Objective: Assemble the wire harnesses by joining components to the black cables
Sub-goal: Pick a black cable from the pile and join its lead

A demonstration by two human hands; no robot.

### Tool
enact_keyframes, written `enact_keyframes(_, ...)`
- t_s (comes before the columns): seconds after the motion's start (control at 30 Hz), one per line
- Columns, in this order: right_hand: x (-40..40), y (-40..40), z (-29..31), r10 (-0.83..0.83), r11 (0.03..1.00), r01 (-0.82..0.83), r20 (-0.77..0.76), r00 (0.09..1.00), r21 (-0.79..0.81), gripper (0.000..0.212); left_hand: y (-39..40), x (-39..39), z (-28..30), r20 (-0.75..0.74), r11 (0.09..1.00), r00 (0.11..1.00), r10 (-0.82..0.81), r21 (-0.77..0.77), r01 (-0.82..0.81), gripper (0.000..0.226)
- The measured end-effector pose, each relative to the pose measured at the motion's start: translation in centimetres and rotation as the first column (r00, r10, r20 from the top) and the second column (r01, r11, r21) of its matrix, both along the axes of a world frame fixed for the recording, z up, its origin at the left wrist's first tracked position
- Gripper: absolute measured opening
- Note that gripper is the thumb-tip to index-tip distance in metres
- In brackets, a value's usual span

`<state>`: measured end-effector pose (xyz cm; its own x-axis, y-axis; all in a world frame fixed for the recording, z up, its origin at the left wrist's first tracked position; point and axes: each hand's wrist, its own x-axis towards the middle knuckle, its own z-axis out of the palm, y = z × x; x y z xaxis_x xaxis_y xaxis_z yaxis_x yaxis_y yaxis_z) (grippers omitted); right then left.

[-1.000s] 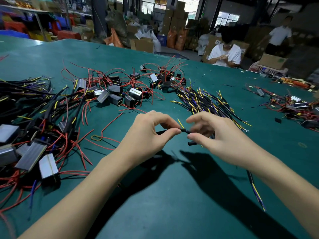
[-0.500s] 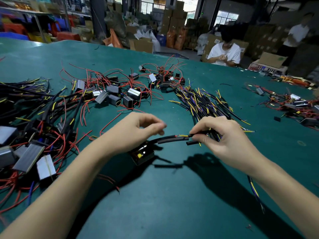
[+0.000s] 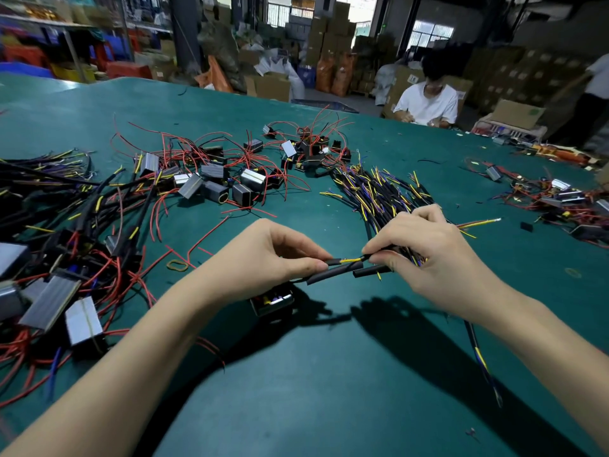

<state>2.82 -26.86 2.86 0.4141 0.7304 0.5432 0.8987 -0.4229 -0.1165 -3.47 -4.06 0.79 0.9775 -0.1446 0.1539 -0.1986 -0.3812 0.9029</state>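
While both hands are working above the green table (image 3: 329, 407):
Left hand (image 3: 263, 258): pinching one black sleeve (image 3: 334, 273), lying left-right, right end tilting up.
Right hand (image 3: 431, 258): gripping one black cable (image 3: 476, 349), its yellow wire (image 3: 351, 259) pointing left.
Component (image 3: 272, 301): one, hanging beneath left hand.

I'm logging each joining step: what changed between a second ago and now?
The left hand and right hand, pinched close together before, drew apart, baring a yellow wire between two black sleeves. A small black component, hidden before, now hangs under the left hand. Both hands kept their grip; the piles on the green table stayed put.
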Motion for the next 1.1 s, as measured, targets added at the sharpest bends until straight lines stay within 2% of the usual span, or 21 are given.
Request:
enact_keyframes(0.2, 0.1, -0.5, 0.4, 0.018, 0.996, -0.011, 0.077, 0.997, -0.093, 0.009, -0.9, -0.1, 0.2, 0.059, 0.998, 0.998, -0.006, -0.057, 0.009, 0.01)
enact_keyframes(0.37, 0.1, -0.7, 0.4, 0.038, 0.997, -0.032, 0.079, 0.996, -0.075, 0.01, -1.6, -0.4, 0.2, 0.109, 0.995, 0.994, -0.023, -0.095, 0.033, 0.01)
enact_keyframes(0.5, 0.1, -0.3, 0.3, 0.062, 0.992, -0.048, 0.114, 0.992, -0.119, 0.012, -1.8, -0.3, 0.0, 0.162, 0.998, 0.987, -0.007, -0.063, 0.018, 0.013)
enact_keyframes(0.63, 0.1, 0.1, 0.4, 0.072, 0.997, -0.069, 0.068, 0.995, -0.042, 0.01, -1.6, -0.2, 0.0, 0.203, 0.999, 0.979, 0.021, -0.045, -0.012, 0.013)
enact_keyframes(0.8, -0.1, 0.1, 0.1, 0.098, 0.994, -0.091, 0.117, 0.988, -0.066, 0.007, -2.0, -0.4, -0.3, 0.274, 0.999, 0.962, -0.004, 0.045, -0.008, 0.01)
enact_keyframes(0.87, -0.4, -0.1, -0.1, 0.092, 0.996, -0.09, 0.1, 0.991, -0.029, 0.005, -2.4, -0.4, -0.7, 0.289, 0.999, 0.957, 0.01, 0.031, -0.02, 0.009)
enact_keyframes(0.97, -0.5, 0.2, -0.2, 0.091, 0.996, -0.092, 0.051, 0.995, 0.016, 0.003, -2.7, -0.2, -1.1, 0.275, 0.998, 0.961, 0.036, 0.045, -0.05, 0.011)
enact_keyframes(1.1, 0.0, 0.8, -0.1, 0.066, 0.997, -0.065, 0.048, 0.997, -0.031, 0.006, -2.0, 0.0, -0.8, 0.212, 0.991, 0.976, 0.041, 0.113, -0.066, 0.013)
